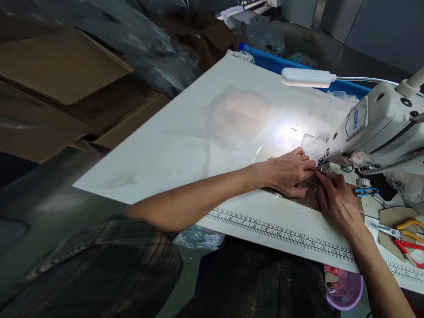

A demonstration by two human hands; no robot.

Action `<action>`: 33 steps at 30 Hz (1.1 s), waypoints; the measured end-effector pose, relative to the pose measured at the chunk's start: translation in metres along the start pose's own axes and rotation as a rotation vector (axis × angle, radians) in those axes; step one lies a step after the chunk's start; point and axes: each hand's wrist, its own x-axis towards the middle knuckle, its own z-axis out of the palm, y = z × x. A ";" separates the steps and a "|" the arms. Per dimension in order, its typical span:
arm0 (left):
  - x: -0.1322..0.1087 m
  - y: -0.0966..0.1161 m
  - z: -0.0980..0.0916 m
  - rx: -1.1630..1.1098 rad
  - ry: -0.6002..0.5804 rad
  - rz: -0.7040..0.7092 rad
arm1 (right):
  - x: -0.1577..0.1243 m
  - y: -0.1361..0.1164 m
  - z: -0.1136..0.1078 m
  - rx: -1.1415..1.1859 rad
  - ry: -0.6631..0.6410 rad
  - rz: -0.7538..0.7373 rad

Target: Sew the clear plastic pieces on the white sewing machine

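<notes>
A white sewing machine (380,119) stands at the right of the white table. Just left of its needle area and presser foot (321,166) is my left hand (291,173), its fingers bent and pressed close together, the thumb lower down. In front of the foot, my right hand (339,201) has its index finger and thumb curled toward the same spot. The fingertips nearly meet there; what they grip is too small and hidden to make out. A brown plate (309,193) lies beneath both hands. Sheer whitish material (313,143) shows behind the left hand.
A white lamp (308,77) lights the sewing area. Orange-and-red-handled cutters (402,232) and a blue tool (365,191) lie at the right. A ruler strip (281,229) runs along the front edge. Cardboard boxes (59,66) stand left; a purple basket (347,293) is below.
</notes>
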 end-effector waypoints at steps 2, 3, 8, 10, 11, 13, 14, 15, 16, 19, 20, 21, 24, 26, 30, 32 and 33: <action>0.001 0.000 0.000 0.018 -0.014 -0.021 | 0.002 0.000 0.000 -0.010 -0.024 0.014; 0.001 0.000 0.000 0.028 -0.020 -0.031 | 0.002 -0.001 0.000 -0.012 -0.038 0.023; 0.002 -0.001 0.001 0.059 -0.038 -0.051 | 0.005 -0.001 0.000 0.017 -0.084 0.066; 0.002 -0.001 0.002 0.066 -0.041 -0.053 | 0.004 0.002 -0.002 0.068 -0.073 0.073; 0.002 -0.001 0.002 0.069 -0.042 -0.055 | 0.003 0.004 -0.003 0.109 -0.061 0.076; 0.002 -0.001 0.003 0.075 -0.040 -0.064 | 0.002 0.009 -0.007 0.216 -0.031 0.084; 0.002 0.000 0.003 0.081 -0.040 -0.069 | 0.001 0.012 -0.009 0.276 -0.016 0.089; 0.002 0.000 0.003 0.087 -0.042 -0.075 | 0.001 0.015 -0.011 0.334 -0.005 0.098; 0.002 0.000 0.003 0.093 -0.046 -0.082 | 0.002 0.018 -0.013 0.383 0.000 0.118; 0.003 0.001 0.003 0.103 -0.051 -0.103 | 0.008 0.025 -0.018 0.493 -0.030 0.244; 0.003 0.001 0.003 0.100 -0.048 -0.111 | 0.011 0.026 -0.019 0.516 -0.041 0.298; 0.003 0.001 0.003 0.095 -0.045 -0.118 | 0.013 0.027 -0.019 0.533 -0.047 0.345; 0.004 0.001 0.003 0.083 -0.045 -0.128 | 0.012 0.027 -0.019 0.579 -0.043 0.411; 0.004 0.001 0.003 0.082 -0.049 -0.127 | 0.005 0.025 -0.017 0.587 -0.028 0.432; 0.004 0.001 0.006 0.070 -0.026 -0.149 | -0.018 0.017 -0.005 0.486 0.109 0.365; 0.003 -0.001 0.010 0.035 0.016 -0.167 | -0.026 0.014 0.003 0.406 0.195 0.277; 0.003 -0.002 0.012 0.013 0.042 -0.173 | -0.029 0.013 0.006 0.370 0.222 0.241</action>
